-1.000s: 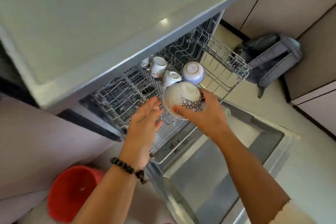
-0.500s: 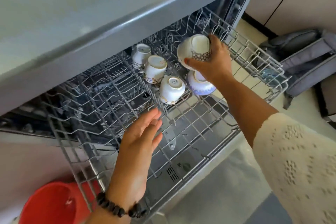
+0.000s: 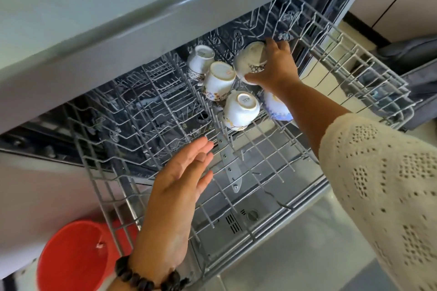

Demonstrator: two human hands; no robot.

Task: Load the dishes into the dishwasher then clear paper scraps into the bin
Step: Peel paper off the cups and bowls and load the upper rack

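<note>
Right hand [image 3: 275, 66] has its fingers and thumb wrapped around a patterned bowl [image 3: 250, 61], held tipped over with the rim facing down-ish, way at the far end of the pulled-out dishwasher rack [image 3: 260, 196]. Left hand [image 3: 179, 186] is flat, fingers straight, holding nothing, hovering over the near-middle wires; can't tell if it's actually touching them.

Progress-wise I'd say the loading is partway. Already sitting upside down in the rack: a small cup [image 3: 200, 61] furthest back, a floral cup [image 3: 218, 80] just beside it, a white cup [image 3: 241, 111] nearer, with lettering on its base too small to make out, and a blue-and-white bowl [image 3: 276, 108] half hidden under the right forearm. The bowl in hand looks like it's going in just beyond that blue one, right of the floral cup, but it's not seated yet as far as I can tell.

Most of the rack is bare wire, left side and near half, so plenty of room. No idea how many dishes are left since the tabletop [image 3: 94, 7] above shows only a blank surface from this angle. Paper scraps step hasn't started, judging by this; none visible. Red bucket [image 3: 71, 257] sits on the floor near left, looks empty from here, maybe that's the bin, can't say. Grey bag [image 3: 421, 78] lies far right.
</note>
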